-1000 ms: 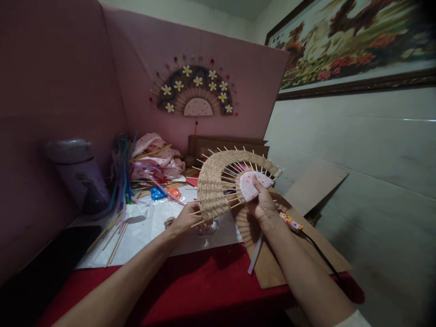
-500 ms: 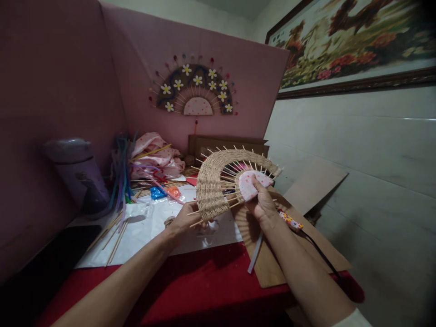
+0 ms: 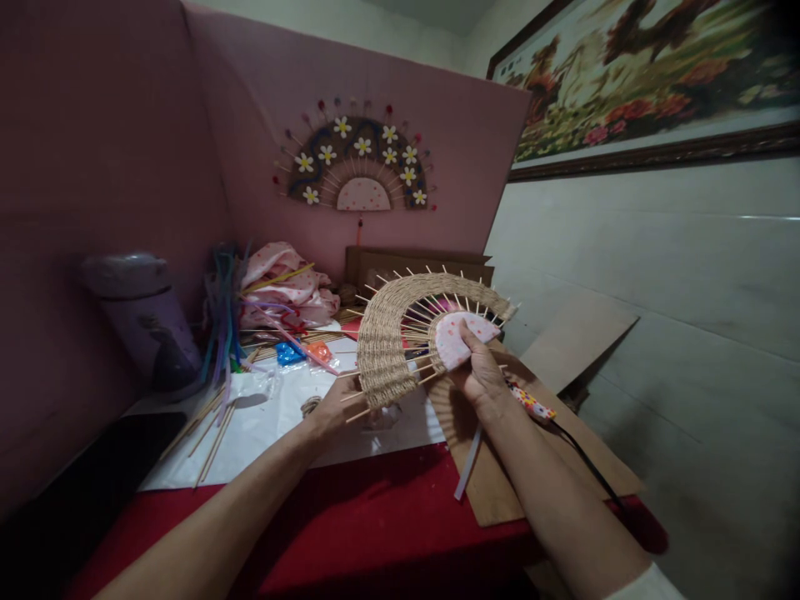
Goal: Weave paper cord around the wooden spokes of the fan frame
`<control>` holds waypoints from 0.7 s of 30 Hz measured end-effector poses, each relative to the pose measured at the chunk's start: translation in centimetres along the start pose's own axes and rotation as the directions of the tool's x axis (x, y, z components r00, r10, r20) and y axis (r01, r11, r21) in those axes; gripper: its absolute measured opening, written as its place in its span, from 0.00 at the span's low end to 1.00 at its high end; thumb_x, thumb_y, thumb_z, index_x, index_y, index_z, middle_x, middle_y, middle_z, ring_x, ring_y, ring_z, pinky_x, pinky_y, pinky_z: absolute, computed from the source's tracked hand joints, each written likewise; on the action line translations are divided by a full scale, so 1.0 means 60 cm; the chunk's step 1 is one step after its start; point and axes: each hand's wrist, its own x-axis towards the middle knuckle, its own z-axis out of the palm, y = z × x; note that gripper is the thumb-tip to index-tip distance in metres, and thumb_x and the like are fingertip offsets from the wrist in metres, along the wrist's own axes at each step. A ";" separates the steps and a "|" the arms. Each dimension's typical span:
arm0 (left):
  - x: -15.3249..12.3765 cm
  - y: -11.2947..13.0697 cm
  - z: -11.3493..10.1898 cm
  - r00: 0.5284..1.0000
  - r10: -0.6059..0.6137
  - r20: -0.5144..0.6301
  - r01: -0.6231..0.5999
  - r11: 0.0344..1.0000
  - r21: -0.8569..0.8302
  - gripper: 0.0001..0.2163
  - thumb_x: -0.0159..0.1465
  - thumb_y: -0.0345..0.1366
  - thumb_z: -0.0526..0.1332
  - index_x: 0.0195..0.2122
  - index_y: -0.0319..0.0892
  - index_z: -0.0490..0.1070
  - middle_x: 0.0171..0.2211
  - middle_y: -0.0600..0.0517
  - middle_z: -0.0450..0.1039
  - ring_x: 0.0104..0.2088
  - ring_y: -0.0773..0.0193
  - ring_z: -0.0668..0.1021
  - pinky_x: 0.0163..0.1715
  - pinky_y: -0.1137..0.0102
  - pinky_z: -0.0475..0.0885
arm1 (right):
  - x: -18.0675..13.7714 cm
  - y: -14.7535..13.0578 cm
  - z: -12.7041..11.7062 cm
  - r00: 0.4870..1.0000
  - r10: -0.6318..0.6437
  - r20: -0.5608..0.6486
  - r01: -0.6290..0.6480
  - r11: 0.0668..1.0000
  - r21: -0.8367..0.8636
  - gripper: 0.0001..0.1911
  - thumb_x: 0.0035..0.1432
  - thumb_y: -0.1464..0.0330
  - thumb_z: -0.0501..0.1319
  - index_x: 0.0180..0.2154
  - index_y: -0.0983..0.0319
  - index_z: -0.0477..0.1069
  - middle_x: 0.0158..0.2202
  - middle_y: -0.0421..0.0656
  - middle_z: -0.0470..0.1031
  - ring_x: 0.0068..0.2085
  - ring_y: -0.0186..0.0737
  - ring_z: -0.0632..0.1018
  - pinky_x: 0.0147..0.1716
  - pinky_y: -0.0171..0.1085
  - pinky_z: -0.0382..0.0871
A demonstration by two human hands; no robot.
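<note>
The right hand (image 3: pixel 482 379) is closed on the woven fan (image 3: pixel 382 342) at its pink dotted hub (image 3: pixel 455 340), thumb pressed across the fabric face and fingers behind it. The left hand (image 3: pixel 332 408) pinches the fan's lower left end, where the bare skewer tips (image 3: pixel 355 410) stick out. Its fingertips are partly hidden behind the weave. The fan is held upright in the air between the two hands, clear of the table.

Over the last second the fan has drifted slightly up and to the left, and the thumb has crept a little further onto the hub. Neither hold has let go, so this looks like a small turn of the piece for a better view.

Below the fan lie a white plastic sheet (image 3: pixel 262 429) and a cardboard sheet (image 3: pixel 562 454) on the red tablecloth (image 3: pixel 375 517). To the fan's left are loose sticks (image 3: pixel 209 433), pipe cleaners (image 3: pixel 223 317), a pink cloth bundle (image 3: pixel 284 292) and a purple flask (image 3: pixel 150 329). Above it, a finished flowered fan (image 3: pixel 357 162) hangs on the pink board (image 3: pixel 437 125).
</note>
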 end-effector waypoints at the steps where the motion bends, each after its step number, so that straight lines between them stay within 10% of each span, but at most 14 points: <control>1: -0.001 0.001 0.000 1.000 -0.002 0.004 0.002 1.000 -0.005 0.17 0.43 0.46 0.68 0.28 0.37 0.75 0.18 0.53 0.67 0.18 0.71 0.65 0.19 0.74 0.60 | -0.001 0.000 0.000 1.000 0.000 -0.005 0.000 1.000 0.000 0.07 0.49 0.73 0.64 0.33 0.62 0.70 0.28 0.39 0.78 0.28 0.33 0.78 0.35 0.35 0.75; 21: 0.009 -0.021 -0.031 0.966 0.186 0.179 -0.235 0.920 0.313 0.13 0.51 0.41 0.64 0.37 0.47 0.77 0.43 0.48 0.75 0.51 0.51 0.69 0.50 0.63 0.61 | -0.004 0.003 0.001 1.000 0.017 0.022 -0.016 0.998 -0.055 0.04 0.51 0.74 0.61 0.33 0.64 0.70 0.27 0.40 0.78 0.28 0.34 0.79 0.38 0.37 0.75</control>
